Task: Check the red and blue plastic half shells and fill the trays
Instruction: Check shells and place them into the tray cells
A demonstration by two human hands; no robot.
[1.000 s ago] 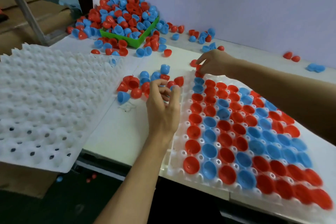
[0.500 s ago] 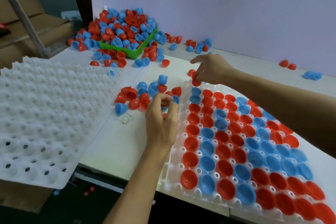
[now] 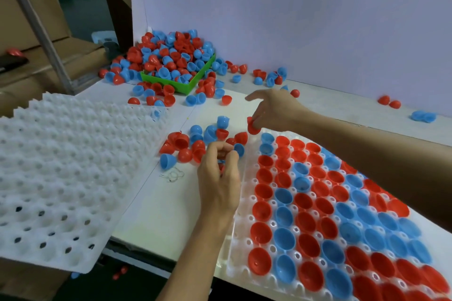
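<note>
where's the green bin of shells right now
In the head view the green bin sits at the table's far left, against the white wall, heaped with red and blue shells.

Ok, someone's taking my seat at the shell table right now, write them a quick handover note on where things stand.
Right hand: pinches a red half shell just above the far left corner of the filled tray.
Left hand: fingers curled over the small loose pile beside that tray; something seems pinched, but it is mostly hidden.
Supply: the green bin at the back overflows with red and blue shells; more lie scattered along the wall.
Done: the visible pockets of the filled tray nearly all hold shells, open side up.
Left: seat the held shell, then start on the white empty tray on the left.
</note>
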